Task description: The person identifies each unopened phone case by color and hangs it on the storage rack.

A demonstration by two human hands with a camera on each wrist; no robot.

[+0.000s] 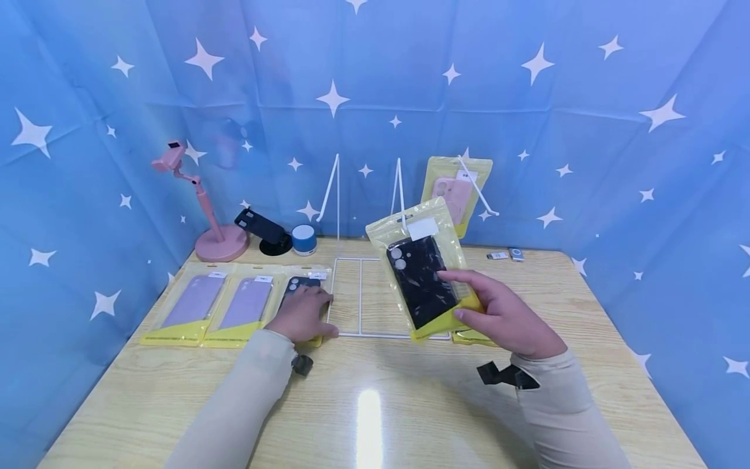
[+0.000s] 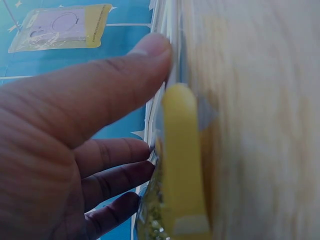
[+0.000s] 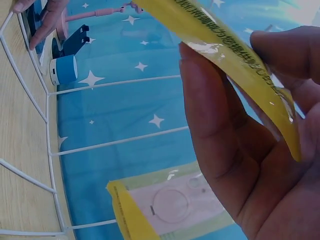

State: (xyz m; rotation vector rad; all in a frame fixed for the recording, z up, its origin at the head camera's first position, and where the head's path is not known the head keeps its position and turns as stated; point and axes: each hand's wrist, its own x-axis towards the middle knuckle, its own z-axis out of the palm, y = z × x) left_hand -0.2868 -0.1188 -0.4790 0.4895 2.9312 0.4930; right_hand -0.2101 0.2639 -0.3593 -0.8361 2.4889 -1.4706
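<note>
The desk (image 1: 375, 417) carries everything, and the white wire rack (image 1: 375, 306) at its middle is your landmark. Left of the rack lie three yellow-edged pouches in a row; your left hand (image 1: 301, 316) rests flat on the nearest one, the dark case pouch (image 1: 299, 284), fingers straight, thumb tip against the rack's wire frame. Leaning on the rack's far right upright is a pink case pouch (image 1: 454, 192).

Your right hand (image 1: 504, 319) holds the black case pouch (image 1: 422, 270) tilted above the rack's right half, grip clamped on its lower yellow edge, thumb in front and fingers behind. Another pouch lies on the desk just under that hand, mostly hidden.

To seat the pouch well, I judge you should hold by the bottom corner only, keep the case face toward you, and lower it until the bottom edge meets the rack's base wires before leaning the top back. Hold the frame steady with your left thumb so the light rack doesn't slide.
</note>
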